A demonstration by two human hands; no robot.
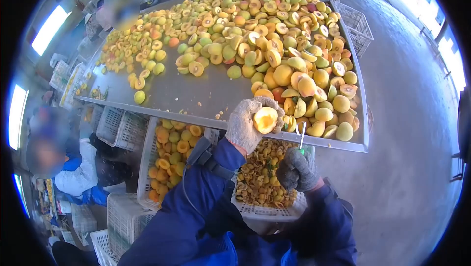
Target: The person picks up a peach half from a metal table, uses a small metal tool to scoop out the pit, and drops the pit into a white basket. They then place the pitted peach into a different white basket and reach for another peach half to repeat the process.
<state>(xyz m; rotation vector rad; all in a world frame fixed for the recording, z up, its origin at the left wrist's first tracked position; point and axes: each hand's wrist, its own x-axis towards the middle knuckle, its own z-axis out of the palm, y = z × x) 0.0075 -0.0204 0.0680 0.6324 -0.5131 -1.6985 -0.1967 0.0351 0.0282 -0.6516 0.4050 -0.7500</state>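
Observation:
My left hand (239, 127), in a grey knit glove, is closed around a yellow peach half (265, 120) just over the table's near edge. The cut face points up and shows a hollow in its middle. In my right hand (297, 170), gloved in darker grey, is a pitting knife (302, 132) with a green handle, of which only a bit shows. Its thin metal tip points up, to the right of the peach half and apart from it. Many peach halves (289, 75) are heaped on the metal table (169, 94), several with pits in them.
Under the table edge stand a crate (145, 168) of peach halves and a crate (267, 212) of pits and scraps. Empty crates (120, 128) are stacked to the left. Co-workers sit at left and stand at the far side. Grey floor (397, 94) stretches along the right.

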